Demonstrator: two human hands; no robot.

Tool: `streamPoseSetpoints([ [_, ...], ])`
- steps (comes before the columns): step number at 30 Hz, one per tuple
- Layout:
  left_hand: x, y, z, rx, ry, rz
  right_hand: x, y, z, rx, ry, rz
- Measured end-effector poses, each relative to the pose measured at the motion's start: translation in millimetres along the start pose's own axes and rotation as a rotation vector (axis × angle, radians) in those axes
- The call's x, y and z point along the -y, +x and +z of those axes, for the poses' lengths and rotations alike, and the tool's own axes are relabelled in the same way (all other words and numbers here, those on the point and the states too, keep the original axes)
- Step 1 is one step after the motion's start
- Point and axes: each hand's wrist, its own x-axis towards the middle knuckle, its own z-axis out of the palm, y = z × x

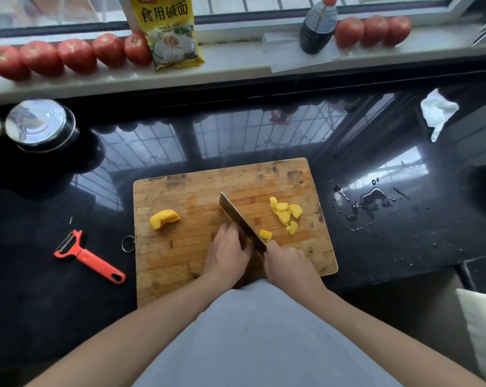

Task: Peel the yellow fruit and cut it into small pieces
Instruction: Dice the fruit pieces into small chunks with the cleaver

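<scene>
A wooden cutting board (197, 263) lies on the black counter. A peeled yellow fruit chunk (164, 218) rests at its left side. Several small yellow pieces (286, 212) lie at its right, and one more piece (265, 234) sits just right of the blade. My right hand (289, 265) grips the handle of a cleaver (237, 216), whose blade edge is down on the board. My left hand (227, 254) has its fingers curled against the blade's left side, over fruit that is mostly hidden beneath them.
An orange peeler (89, 258) lies on the counter left of the board. A steel-lidded pot (42, 125) stands at back left. Water is spilled (371, 201) to the right. Tomatoes (68, 55), a yellow packet (170, 32) and a dark bottle (318, 26) line the windowsill.
</scene>
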Motion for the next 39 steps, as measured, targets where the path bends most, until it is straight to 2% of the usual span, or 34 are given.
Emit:
streamPoseSetpoints([
  [8, -3, 3, 2, 0.010, 0.037, 0.018, -21, -10, -9, -0.018, 0.050, 0.077],
  [14, -7, -7, 5, 0.078, 0.162, 0.247, -20, -7, -1, -0.019, 0.101, 0.089],
  [20, -2, -6, 3, 0.034, 0.137, 0.213, -18, -7, 1, 0.001, 0.181, 0.069],
  [28, -8, -2, 2, 0.025, 0.185, 0.187, -30, -20, -1, -0.015, 0.120, 0.130],
  [35, 1, -4, -3, 0.095, 0.431, 0.438, -37, -22, 3, -0.030, 0.100, 0.166],
  [39, 2, -6, -18, 0.112, 0.514, 0.330, -33, -19, 0, -0.007, 0.050, 0.090],
])
